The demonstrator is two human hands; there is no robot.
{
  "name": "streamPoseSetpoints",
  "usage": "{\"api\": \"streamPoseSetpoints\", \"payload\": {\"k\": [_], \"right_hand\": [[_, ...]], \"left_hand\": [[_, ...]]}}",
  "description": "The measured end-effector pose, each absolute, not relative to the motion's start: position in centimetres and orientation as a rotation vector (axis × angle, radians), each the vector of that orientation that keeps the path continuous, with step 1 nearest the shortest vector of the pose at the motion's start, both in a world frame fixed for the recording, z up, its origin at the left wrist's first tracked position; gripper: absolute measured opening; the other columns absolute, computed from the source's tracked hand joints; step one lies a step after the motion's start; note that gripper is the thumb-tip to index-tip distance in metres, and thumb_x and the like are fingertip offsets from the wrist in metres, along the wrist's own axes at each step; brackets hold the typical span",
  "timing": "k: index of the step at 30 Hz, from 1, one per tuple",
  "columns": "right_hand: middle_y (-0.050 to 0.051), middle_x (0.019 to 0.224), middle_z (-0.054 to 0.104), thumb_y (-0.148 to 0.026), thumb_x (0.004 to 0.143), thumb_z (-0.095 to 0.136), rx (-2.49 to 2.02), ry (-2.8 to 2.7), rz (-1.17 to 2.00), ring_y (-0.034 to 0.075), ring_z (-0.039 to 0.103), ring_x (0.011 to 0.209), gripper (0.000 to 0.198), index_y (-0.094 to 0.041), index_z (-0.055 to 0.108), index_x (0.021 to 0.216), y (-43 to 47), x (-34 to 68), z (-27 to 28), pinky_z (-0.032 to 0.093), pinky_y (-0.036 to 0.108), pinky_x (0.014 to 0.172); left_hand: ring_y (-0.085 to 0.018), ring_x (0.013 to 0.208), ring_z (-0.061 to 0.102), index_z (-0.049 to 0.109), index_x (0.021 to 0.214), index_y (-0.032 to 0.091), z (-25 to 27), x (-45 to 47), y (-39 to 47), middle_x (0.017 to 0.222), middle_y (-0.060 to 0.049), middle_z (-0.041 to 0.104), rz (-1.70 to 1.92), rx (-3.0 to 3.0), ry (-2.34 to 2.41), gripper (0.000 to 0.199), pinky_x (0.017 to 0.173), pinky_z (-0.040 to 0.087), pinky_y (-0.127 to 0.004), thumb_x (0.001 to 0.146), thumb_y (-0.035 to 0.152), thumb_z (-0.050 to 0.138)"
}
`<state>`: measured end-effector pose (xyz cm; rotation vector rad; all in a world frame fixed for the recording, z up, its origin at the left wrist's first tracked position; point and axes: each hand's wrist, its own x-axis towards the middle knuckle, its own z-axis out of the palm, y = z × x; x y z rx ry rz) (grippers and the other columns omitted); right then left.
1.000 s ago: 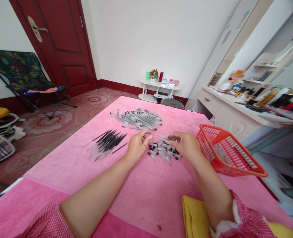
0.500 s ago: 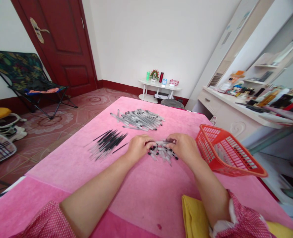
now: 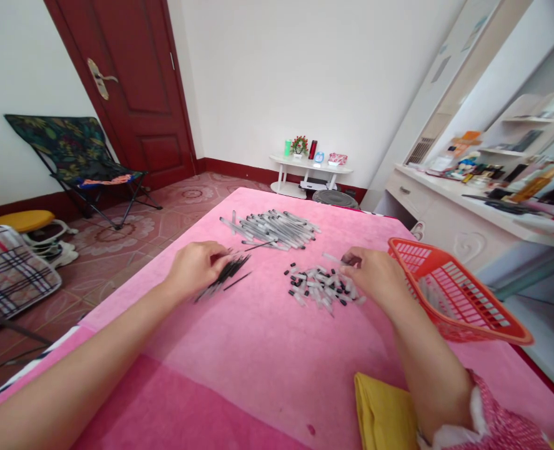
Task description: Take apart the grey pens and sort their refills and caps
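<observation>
My left hand [image 3: 199, 267] hovers at the pile of black pen refills [image 3: 230, 270], fingers pinched. A thin dark refill [image 3: 262, 245] points right from its fingertips, slightly blurred, and appears held by its pale end. My right hand [image 3: 375, 273] is closed beside the heap of short clear pen caps with black ends [image 3: 321, 284]. From its thumb and fingers a small translucent pen cap [image 3: 331, 257] sticks out to the left. Behind both hands lies a pile of clear pen barrels [image 3: 281, 228].
A red plastic basket [image 3: 478, 331] with clear pieces inside stands right of my right hand. A folded yellow cloth [image 3: 384, 409] lies at the near right on the pink table cover [image 3: 239, 369]. A cluttered dresser [image 3: 450, 200] stands beyond the basket.
My hands have parted. The left moved from the pen caps to the refills; the right shifted slightly right and keeps a cap in its fingers. The view has turned a little left.
</observation>
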<state>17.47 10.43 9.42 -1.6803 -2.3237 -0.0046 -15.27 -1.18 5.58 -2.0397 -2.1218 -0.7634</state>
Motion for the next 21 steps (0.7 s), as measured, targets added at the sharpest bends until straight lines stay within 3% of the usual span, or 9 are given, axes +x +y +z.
{"api": "streamPoseSetpoints", "payload": {"k": [6,11,16,21], "right_hand": [[0.002,0.070,0.066,-0.028,0.066,0.061,-1.468,-2.259,0.211,0.015,0.057,0.063,0.012,-0.021,0.066,0.075,10.3,17.1,9.3,0.034,0.024,0.053],[0.004,0.069,0.065,-0.028,0.065,0.062,-1.275,-2.080,0.604,0.015,0.058,0.062,0.016,-0.015,0.063,0.074,10.3,17.0,9.4,0.041,0.025,0.056],[0.006,0.070,0.065,-0.030,0.063,0.063,-1.127,-1.771,1.021,0.012,0.057,0.056,0.033,-0.010,0.059,0.090,9.7,16.9,10.5,0.042,0.023,0.051],[0.006,0.068,0.065,-0.031,0.062,0.065,-1.061,-1.680,1.089,0.008,0.049,0.046,0.035,-0.010,0.059,0.089,9.4,17.3,11.3,0.038,0.020,0.044]], "left_hand": [[-0.019,0.070,0.059,0.068,0.081,0.024,5.3,-18.4,-5.9,0.080,-0.002,0.068,-0.372,-1.845,-2.374,0.029,0.055,0.032,-0.025,0.077,0.040,0.043],[-0.021,0.068,0.058,0.068,0.077,0.025,6.5,-17.2,-6.7,0.078,-0.004,0.068,-0.213,-1.821,-2.431,0.035,0.052,0.028,-0.026,0.076,0.049,0.043],[-0.019,0.062,0.056,0.069,0.073,0.024,8.4,-12.9,-4.7,0.069,-0.004,0.067,-0.396,-1.958,-2.320,0.036,0.053,0.027,-0.026,0.076,0.051,0.045],[-0.014,0.058,0.054,0.069,0.071,0.021,7.1,-5.6,-0.1,0.066,-0.003,0.066,-0.661,-2.365,-2.117,0.030,0.052,0.026,-0.024,0.079,0.040,0.047]]}}
